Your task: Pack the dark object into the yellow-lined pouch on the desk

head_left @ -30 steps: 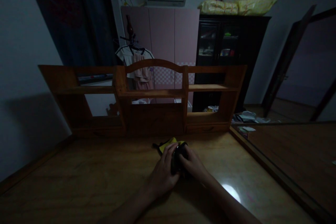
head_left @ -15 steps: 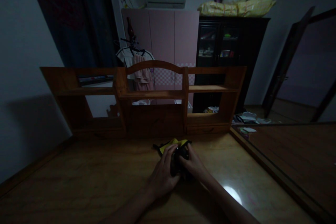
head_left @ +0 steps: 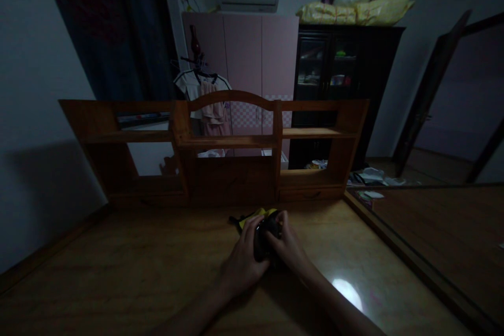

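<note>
Between my hands is a dark, rounded, slightly shiny object (head_left: 264, 239); the dim light hides its exact kind. My left hand (head_left: 246, 260) wraps around its left side, thumb at the near edge. From the right, my right hand (head_left: 289, 247) grips it, with the thumb laid across its face and the fingers curled over the far right edge. Just behind the object lies a yellow cloth (head_left: 252, 216) with black edging, partly covered by my hands. All of this is at the middle of the wooden desk (head_left: 157, 262).
A wooden shelf unit (head_left: 228, 142) with small drawers stands along the desk's far side. The raised right edge (head_left: 389, 252) of the desk runs toward me. Beyond are a pink wardrobe (head_left: 242, 52), a black cabinet (head_left: 378, 63) and hanging clothes (head_left: 212, 102).
My right hand's fingers have shifted slightly up and curled more over the object. The dark object has turned a little, and less of the yellow cloth's right corner shows.
</note>
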The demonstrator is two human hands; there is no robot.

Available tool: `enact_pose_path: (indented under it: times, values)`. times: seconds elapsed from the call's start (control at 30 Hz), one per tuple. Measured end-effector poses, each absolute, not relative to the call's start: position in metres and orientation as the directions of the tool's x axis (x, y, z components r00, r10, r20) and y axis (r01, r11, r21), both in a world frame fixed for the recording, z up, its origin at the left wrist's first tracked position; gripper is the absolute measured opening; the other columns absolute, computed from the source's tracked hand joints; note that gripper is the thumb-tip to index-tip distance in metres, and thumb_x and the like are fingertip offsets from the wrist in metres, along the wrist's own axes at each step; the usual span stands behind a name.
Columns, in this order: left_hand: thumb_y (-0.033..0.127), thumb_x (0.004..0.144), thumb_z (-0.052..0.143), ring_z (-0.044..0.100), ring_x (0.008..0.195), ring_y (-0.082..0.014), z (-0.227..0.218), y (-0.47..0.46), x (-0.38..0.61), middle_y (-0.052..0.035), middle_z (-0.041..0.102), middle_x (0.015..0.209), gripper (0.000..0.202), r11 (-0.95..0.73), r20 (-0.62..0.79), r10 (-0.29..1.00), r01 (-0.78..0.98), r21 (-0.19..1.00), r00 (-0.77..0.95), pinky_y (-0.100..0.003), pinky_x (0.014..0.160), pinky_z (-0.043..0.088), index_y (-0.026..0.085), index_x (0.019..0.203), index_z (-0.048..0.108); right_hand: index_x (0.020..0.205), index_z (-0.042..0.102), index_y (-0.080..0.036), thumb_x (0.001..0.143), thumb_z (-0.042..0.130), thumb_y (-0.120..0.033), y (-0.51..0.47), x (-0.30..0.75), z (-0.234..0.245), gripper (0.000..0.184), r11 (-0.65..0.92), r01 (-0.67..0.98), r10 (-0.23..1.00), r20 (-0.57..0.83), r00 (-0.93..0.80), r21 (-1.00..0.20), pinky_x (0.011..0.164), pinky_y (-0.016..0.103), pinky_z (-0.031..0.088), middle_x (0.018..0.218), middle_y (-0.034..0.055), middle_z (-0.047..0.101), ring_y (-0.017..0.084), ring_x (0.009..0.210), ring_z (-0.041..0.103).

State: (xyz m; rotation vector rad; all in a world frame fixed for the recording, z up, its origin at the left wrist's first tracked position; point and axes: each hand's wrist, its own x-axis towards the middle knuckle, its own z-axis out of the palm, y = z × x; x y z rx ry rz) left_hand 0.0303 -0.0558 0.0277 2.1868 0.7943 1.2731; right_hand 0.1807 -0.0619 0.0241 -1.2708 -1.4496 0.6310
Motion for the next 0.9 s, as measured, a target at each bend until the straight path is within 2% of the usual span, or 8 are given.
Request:
enact_pose_path:
  times: [0.17,0.53,0.67,0.77,0.9]
  values:
    - [0.001,0.061,0.058,0.036,0.129,-0.0277,0.0265,-0.0549,0.0304,-0.0098,0.037,0.138,0.081,-0.724,0.610,0.682,0.255,0.641,0.404,-0.050,0.109,0.031,0.023,0.135,0.033,0.124,0.035,-0.023,0.088,0.048,-0.030,-0.0691,0.1780,0.0307,0.040,0.327,0.418,0.921,0.385,0.061,-0.848,0.083,0.032,0.046,0.106,0.0064,0.061,0.022,0.095,0.061]
    - [0.002,0.063,0.059,0.034,0.130,-0.0259,0.0255,-0.0563,0.0293,-0.0091,0.034,0.141,0.082,-0.731,0.589,0.678,0.325,0.599,0.440,-0.047,0.110,0.032,0.023,0.137,0.030,0.118,0.049,-0.023,0.087,0.048,-0.025,-0.0678,0.1825,0.0325,0.031,0.337,0.480,0.924,0.382,-0.003,-0.810,0.073,0.029,0.047,0.092,0.0038,0.065,0.021,0.083,0.063]
    - [0.000,0.063,0.059,0.036,0.129,-0.0243,0.0276,-0.0581,0.0296,-0.0074,0.033,0.141,0.086,-0.747,0.586,0.659,0.314,0.587,0.472,-0.044,0.109,0.035,0.026,0.139,0.029,0.118,0.051,-0.023,0.085,0.050,-0.023,-0.0657,0.1840,0.0309,0.033,0.346,0.476,0.918,0.396,0.005,-0.809,0.076,0.029,0.048,0.099,0.0048,0.065,0.021,0.089,0.062]
    - [-0.003,0.063,0.059,0.037,0.128,-0.0226,0.0292,-0.0593,0.0297,-0.0052,0.031,0.140,0.085,-0.747,0.578,0.656,0.308,0.589,0.486,-0.041,0.106,0.038,0.031,0.137,0.033,0.120,0.051,-0.024,0.084,0.050,-0.022,-0.0653,0.1845,0.0312,0.035,0.343,0.475,0.919,0.395,0.011,-0.811,0.079,0.030,0.047,0.106,0.0052,0.064,0.022,0.095,0.061]
    - [-0.001,0.066,0.062,0.038,0.127,-0.0240,0.0273,-0.0581,0.0297,-0.0060,0.032,0.138,0.079,-0.756,0.599,0.649,0.308,0.578,0.469,-0.042,0.105,0.040,0.031,0.134,0.038,0.114,0.052,-0.023,0.084,0.051,-0.023,-0.0650,0.1847,0.0341,0.030,0.358,0.467,0.914,0.406,0.004,-0.809,0.076,0.028,0.048,0.099,0.0036,0.066,0.020,0.088,0.063]
